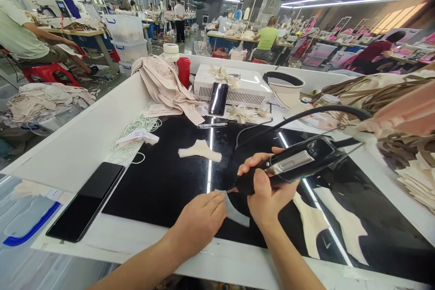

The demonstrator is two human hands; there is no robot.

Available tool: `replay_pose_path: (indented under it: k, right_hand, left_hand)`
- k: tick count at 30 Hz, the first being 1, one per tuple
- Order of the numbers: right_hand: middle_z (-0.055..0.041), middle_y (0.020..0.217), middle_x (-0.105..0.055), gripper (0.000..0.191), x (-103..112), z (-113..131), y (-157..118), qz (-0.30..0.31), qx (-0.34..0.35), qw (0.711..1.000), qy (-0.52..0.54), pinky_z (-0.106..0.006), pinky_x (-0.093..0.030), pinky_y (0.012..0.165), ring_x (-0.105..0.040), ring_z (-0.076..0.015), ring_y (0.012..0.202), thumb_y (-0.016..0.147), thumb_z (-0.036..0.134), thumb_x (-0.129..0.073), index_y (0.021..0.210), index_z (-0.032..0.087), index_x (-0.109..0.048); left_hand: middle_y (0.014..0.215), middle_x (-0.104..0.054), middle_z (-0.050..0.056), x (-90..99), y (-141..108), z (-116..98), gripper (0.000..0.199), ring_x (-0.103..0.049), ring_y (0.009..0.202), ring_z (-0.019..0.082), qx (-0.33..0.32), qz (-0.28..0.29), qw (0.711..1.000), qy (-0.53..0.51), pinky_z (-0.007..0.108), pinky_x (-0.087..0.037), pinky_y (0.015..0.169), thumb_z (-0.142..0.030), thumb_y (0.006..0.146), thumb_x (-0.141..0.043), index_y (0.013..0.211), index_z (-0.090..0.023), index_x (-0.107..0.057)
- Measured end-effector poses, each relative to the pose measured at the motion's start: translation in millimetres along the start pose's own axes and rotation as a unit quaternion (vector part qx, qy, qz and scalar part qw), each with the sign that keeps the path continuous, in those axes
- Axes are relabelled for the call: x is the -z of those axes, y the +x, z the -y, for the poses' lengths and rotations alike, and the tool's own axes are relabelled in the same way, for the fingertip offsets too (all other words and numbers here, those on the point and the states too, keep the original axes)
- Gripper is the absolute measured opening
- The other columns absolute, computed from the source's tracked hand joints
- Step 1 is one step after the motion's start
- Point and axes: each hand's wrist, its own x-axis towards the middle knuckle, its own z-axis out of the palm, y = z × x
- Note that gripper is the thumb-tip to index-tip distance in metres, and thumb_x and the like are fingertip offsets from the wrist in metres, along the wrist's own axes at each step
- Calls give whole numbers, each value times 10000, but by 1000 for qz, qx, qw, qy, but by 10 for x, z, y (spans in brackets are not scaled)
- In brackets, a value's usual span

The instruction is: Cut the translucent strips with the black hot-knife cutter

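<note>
The glossy black rectangular panel (159,190) lies flat on the white surface (112,241) and serves as the position reference; its smooth face presumably provides a level base for small parts. A small curved grey piece (237,214) lies at the near edge of the panel, midway along it, probably so that both hands reach it easily.

Above that near edge, the black handheld tool with a silver metal strip (288,165) is held at a slant, its narrow tip pointing down toward the grey piece. The slant appears to leave the tip in sight. The black cable (309,109) arches over the right part of the panel, likely to stay clear of the pieces.

A cream fabric piece with a raised centre (200,150) lies by itself on the far half of the panel. Two elongated cream fabric pieces, an inner one (311,226) and an outer one (345,224), lie side by side, apart, on its near right part.

Left hand (200,219): fingers together and bent, pressing on the left end of the grey piece, apparently to steady it. Right hand (268,195): closed around the front of the tool, thumb along the near side, fingers wrapping the far side. Whether the tip touches the grey piece cannot be told.
</note>
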Motion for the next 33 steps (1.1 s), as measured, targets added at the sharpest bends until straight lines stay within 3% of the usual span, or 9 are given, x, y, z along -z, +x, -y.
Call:
replay_pose_path:
  k: [9, 15, 25, 33]
  right_hand:
    - [36, 859, -596, 433, 18, -66, -18, -5, 0, 1000, -20, -299, -551, 548, -607, -127, 627, 870, 320, -713, 1230, 303, -472]
    - [45, 837, -616, 394, 0, -69, -13, -9, 0, 1000, -11, -316, -561, 584, -608, -124, 621, 881, 236, -692, 1213, 300, -490]
    - [53, 818, -614, 395, -71, -41, 10, 8, -20, 999, 41, -307, -548, 556, -595, -120, 595, 866, 313, -710, 1207, 295, -511]
    - [45, 834, -635, 357, -89, -72, -17, 21, -11, 997, 75, -311, -552, 574, -607, -123, 621, 893, 219, -689, 1209, 291, -541]
  left_hand:
    - [1095, -761, 118, 31, 4, -20, 187, -725, 1088, 201, 2, -10, 1000, 4, 339, -617, 984, -104, 1019, -494, 984, -96, -677]
    - [1060, -768, 114, 43, 23, -26, 216, -739, 1048, 200, 2, -24, 1000, -1, 327, -617, 976, -94, 1024, -479, 943, -94, -679]
    - [1090, -770, 116, 7, -4, -16, 203, -732, 1082, 195, -3, -10, 1000, 11, 331, -623, 979, -113, 1033, -485, 996, -82, -682]
    - [1090, -769, 128, 35, 22, -21, 233, -724, 1099, 189, -10, -7, 1000, 17, 325, -613, 987, -88, 1040, -444, 1063, -68, -675]
